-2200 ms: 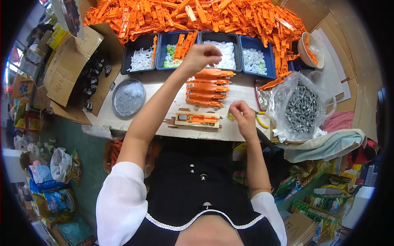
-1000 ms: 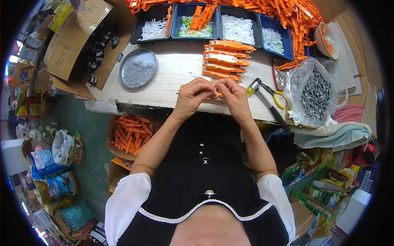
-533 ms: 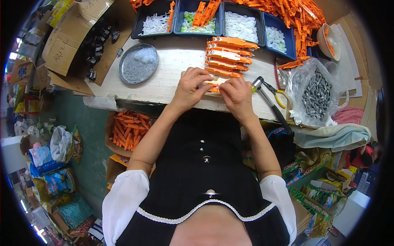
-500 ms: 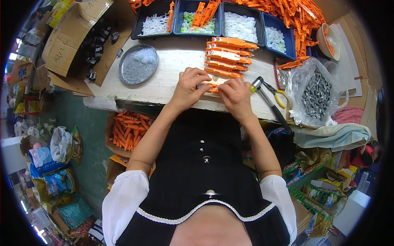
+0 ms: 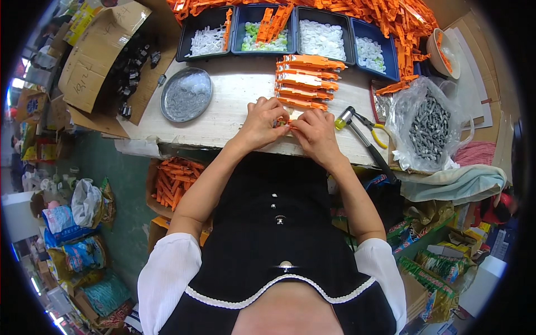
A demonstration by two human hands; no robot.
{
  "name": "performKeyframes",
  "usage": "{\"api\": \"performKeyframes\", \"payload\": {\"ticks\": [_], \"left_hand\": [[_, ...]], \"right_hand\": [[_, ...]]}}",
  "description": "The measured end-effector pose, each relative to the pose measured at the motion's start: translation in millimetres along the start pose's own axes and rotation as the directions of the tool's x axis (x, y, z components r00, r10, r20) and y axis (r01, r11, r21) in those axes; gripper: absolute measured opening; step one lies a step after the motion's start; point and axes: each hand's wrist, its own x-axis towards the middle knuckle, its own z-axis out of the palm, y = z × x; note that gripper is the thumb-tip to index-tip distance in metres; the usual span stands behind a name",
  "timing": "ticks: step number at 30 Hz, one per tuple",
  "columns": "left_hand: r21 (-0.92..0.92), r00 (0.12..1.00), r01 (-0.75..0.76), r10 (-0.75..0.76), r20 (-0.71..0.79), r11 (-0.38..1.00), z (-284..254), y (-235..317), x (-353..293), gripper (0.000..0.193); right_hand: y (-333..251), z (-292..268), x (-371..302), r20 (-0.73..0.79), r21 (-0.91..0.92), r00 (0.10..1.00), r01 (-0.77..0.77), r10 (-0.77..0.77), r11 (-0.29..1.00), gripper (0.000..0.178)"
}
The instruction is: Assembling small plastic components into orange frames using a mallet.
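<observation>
Between my two hands, close to the table's front edge, is an orange plastic part [image 5: 282,121], mostly covered by fingers. My left hand [image 5: 262,124] is closed on its left end, fingertips pinched. My right hand [image 5: 314,132] pinches its right end, thumb and forefinger together. Just beyond lie several orange plastic assemblies [image 5: 307,78] with metal bits, in a stacked row. A hammer [image 5: 365,142] with a yellow head end and black handle rests to the right of my right hand, beside yellow-handled pliers [image 5: 379,135].
Dark bins [image 5: 205,54] of small white and greenish pieces line the back, under a heap of orange parts [image 5: 385,28]. A round grey dish [image 5: 186,95] stands left, near a cardboard box [image 5: 103,56] with black parts. At right lies a plastic bag [image 5: 430,128] of grey pieces.
Both hands have shifted slightly, and their fingertips are closer together around the orange part. The whole view has tilted a little; the table things otherwise stay put.
</observation>
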Motion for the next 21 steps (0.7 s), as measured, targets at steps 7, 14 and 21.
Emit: {"api": "performKeyframes", "payload": {"ticks": [7,14,21], "left_hand": [[0.352,0.933,0.051,-0.170,0.317,0.935,-27.4,30.2,36.8,0.022],[0.201,0.894,-0.344,0.255,0.370,0.917,-13.8,73.8,154.2,0.026],[0.592,0.923,-0.361,0.185,0.338,0.721,75.8,70.1,294.6,0.015]], "right_hand": [[38.6,-36.2,-5.5,-0.101,-0.013,0.987,-0.126,0.124,0.992,0.010],[134.8,-89.8,-50.1,-0.269,-0.200,0.873,-0.463,0.406,0.863,0.011],[148.6,-88.0,-36.8,-0.157,-0.432,0.804,-0.578,0.574,0.692,0.010]]}}
